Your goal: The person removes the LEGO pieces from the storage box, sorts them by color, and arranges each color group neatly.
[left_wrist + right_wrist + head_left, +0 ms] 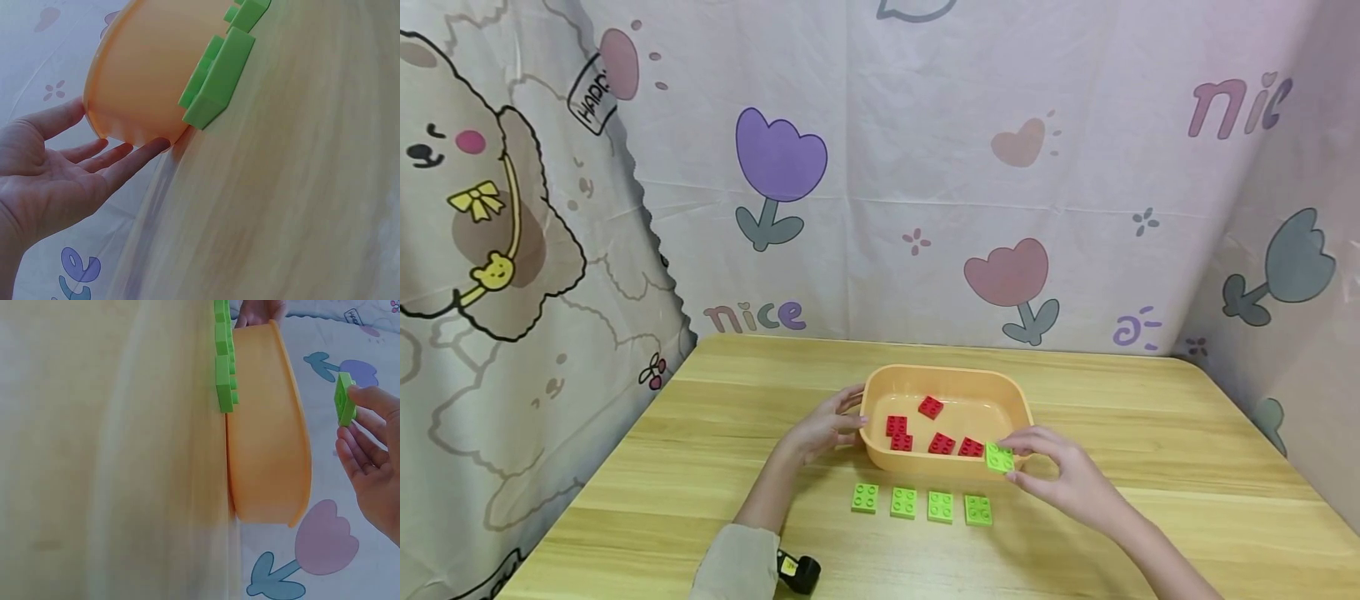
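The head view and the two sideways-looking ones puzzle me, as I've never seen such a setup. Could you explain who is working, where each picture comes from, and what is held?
There is no machine here: a person works with a bare left hand and right hand. The head picture comes from a camera worn on the head, looking forward and down. The other two come from wrist cameras, each watching its own hand; they look turned, so the table runs up one side.

On it sits an orange tub holding five red bricks. Four green bricks lie in a row on its near side. The left hand touches one end of the tub, while the right hand pinches a fifth green brick, raised clear of the tub.
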Demonstrator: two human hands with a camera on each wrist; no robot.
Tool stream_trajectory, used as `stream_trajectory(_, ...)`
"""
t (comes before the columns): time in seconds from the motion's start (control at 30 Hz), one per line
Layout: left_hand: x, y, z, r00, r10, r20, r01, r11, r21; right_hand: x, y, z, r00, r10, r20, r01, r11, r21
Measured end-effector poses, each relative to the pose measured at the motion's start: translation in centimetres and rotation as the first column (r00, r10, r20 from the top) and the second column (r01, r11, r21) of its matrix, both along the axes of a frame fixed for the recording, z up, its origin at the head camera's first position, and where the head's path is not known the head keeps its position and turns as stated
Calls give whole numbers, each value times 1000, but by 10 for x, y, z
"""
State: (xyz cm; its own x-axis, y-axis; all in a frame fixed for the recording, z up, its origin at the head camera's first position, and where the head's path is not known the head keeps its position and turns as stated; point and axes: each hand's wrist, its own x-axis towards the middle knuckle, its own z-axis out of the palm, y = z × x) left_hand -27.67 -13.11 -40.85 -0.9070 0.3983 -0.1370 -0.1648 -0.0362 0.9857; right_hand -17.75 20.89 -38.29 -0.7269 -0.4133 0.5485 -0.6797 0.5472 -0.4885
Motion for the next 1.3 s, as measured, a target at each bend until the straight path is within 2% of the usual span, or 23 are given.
stream_trajectory(0.3, -1, -1, -1, 1000, -9, 0, 9, 1000, 13, 12, 6, -8, 1000, 5, -19, -5, 1000, -14)
stream_trajectory(0.5, -2, 0, -2, 1000, -20, -5, 20, 1000, 20, 17, 13, -14, 999, -30, -15, 29, 1000, -10)
stream_trajectory(0.87, -1, -2, 0, 999, -37, -16, 38, 999, 10, 17, 26, -39, 994, -87, 68, 87, 996, 0)
stream_trajectory(1.03, -1, -5, 0, 999, -36, -3, 36, 999, 24, 17, 30, -48, 989, -80, 127, 82, 997, -10)
stream_trajectory(1.3, -1, -4, 4, 999, -43, -34, 43, 999, -5, 15, 32, -58, 988, -50, 148, 50, 999, 2)
